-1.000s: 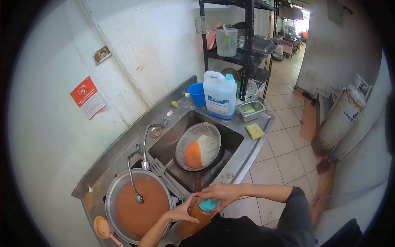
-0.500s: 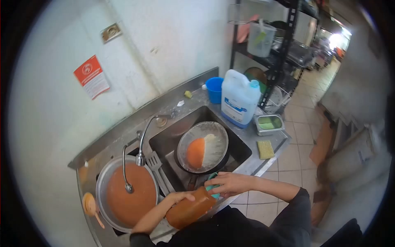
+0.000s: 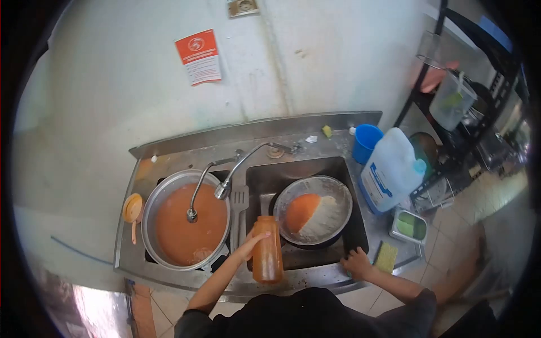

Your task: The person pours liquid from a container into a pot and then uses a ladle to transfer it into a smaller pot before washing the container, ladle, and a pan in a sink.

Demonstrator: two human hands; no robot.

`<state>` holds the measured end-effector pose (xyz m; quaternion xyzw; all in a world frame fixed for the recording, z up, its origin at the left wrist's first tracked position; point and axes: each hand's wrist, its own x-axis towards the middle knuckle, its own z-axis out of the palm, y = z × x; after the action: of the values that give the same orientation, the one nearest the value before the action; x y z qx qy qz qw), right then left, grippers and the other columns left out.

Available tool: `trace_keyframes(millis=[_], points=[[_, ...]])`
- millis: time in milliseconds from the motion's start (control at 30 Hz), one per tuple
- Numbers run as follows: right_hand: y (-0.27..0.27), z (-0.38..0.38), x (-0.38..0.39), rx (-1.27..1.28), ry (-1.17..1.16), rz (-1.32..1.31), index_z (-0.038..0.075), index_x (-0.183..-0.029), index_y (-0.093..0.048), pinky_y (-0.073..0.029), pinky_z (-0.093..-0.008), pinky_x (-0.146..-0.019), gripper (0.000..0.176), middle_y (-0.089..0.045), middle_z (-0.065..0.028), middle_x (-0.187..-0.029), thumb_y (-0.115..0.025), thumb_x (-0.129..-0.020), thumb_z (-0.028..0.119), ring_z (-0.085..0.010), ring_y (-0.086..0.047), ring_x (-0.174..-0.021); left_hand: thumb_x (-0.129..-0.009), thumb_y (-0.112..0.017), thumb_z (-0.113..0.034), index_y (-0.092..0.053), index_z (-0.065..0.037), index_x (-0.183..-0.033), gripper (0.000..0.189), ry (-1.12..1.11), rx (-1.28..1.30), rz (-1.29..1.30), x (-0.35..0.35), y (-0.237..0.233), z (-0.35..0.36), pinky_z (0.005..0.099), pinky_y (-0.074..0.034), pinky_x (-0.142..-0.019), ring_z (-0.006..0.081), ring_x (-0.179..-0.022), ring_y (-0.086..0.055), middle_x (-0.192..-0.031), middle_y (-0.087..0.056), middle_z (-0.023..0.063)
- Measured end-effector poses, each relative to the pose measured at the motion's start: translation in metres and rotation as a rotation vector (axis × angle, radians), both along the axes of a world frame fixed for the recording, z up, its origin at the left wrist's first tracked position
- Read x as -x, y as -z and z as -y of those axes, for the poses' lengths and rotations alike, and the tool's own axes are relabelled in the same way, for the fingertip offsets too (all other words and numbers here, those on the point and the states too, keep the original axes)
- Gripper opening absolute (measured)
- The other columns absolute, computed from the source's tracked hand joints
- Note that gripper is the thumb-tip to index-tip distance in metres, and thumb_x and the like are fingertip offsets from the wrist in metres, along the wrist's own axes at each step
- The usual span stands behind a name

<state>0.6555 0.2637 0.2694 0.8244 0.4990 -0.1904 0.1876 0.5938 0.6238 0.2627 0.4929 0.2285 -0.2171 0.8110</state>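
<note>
My left hand (image 3: 253, 245) is wrapped round the side of an orange-brown plastic bottle (image 3: 267, 259), held in front of the sink's (image 3: 265, 176) near edge. The bottle's neck points toward the sink, and no cap shows on it. At the sink's front right corner, my right hand (image 3: 357, 263) has curled fingers against a small teal object (image 3: 347, 274), mostly hidden under them. Inside the sink, a metal bowl (image 3: 337, 222) with orange contents and pale residue sits on a dark pan. To the left, a large pot (image 3: 147, 236) holds cloudy orange-brown liquid.
Two faucets (image 3: 224, 188) reach over the pot and sink. A slotted spatula (image 3: 240, 198) lies between them. On the right are a blue cup (image 3: 367, 142), a large jug (image 3: 389, 172), a metal container (image 3: 408, 226) and a sponge (image 3: 386, 258). An orange strainer-like utensil (image 3: 133, 208) is far left.
My right hand has moved away from the bottle to the right, to the sink's front corner, with the teal object. The bottle has turned more upright in my left hand. The view has swung left.
</note>
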Motion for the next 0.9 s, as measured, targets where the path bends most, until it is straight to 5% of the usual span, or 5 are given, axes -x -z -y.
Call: trace_keyframes(millis=[333,467,533,733,900], points=[[-0.061,-0.240,-0.089,-1.229,-0.002,-0.444,-0.003,-0.120,-0.041,-0.037,-0.0409,-0.093,0.061,-0.044,-0.0237,-0.117,-0.066,-0.074,0.029,-0.0389,-0.044,-0.110,-0.063,-0.080,-0.022,-0.018,-0.002,-0.133,0.095,-0.666,-0.553,0.465,0.009,0.016,-0.002,0.0362,-0.038,-0.095,0.0242,-0.113,-0.044,-0.125,-0.039,0.0154],[-0.009,-0.377,-0.105,-1.399,0.483,-0.664,-0.003,-0.121,-0.043,-0.037,-0.0382,-0.092,0.072,-0.053,-0.0166,-0.110,-0.062,-0.076,0.050,-0.0293,-0.049,-0.108,-0.063,-0.080,-0.021,-0.015,-0.003,-0.135,0.099,-0.763,-0.444,0.377,0.007,0.021,0.003,0.0364,-0.036,-0.096,0.0248,-0.114,-0.043,-0.127,-0.037,0.0165],[-0.001,-0.397,-0.110,-1.184,0.770,-1.824,-0.001,-0.112,-0.051,-0.039,-0.0354,-0.089,0.063,-0.059,-0.0108,-0.092,-0.060,-0.077,0.050,-0.0203,-0.054,-0.099,-0.063,-0.080,-0.019,-0.013,-0.004,-0.135,0.099,-0.818,-0.515,0.403,0.006,0.037,0.001,0.0362,-0.036,-0.096,0.0248,-0.114,-0.043,-0.128,-0.035,0.0174],[0.005,-0.339,-0.080,-1.656,0.777,-1.540,0.007,-0.071,-0.040,-0.046,-0.0289,-0.042,0.030,-0.048,-0.0046,-0.056,-0.047,-0.092,0.027,-0.0183,-0.055,-0.044,-0.060,-0.082,-0.024,-0.017,-0.004,-0.134,0.100,-0.849,-0.496,0.462,0.010,0.032,0.028,0.0366,-0.035,-0.097,0.0263,-0.118,-0.038,-0.124,-0.038,0.0183],[-0.009,-0.309,-0.080,-1.618,0.718,-1.176,0.006,-0.068,-0.040,-0.045,-0.0270,-0.040,0.031,-0.049,-0.0048,-0.050,-0.052,-0.090,0.024,-0.0161,-0.056,-0.043,-0.054,-0.082,-0.036,-0.026,-0.001,-0.130,0.100,-0.422,-0.824,0.388,-0.007,0.046,0.033,0.0395,-0.034,-0.095,0.0328,-0.112,-0.042,-0.119,-0.041,0.0213]])
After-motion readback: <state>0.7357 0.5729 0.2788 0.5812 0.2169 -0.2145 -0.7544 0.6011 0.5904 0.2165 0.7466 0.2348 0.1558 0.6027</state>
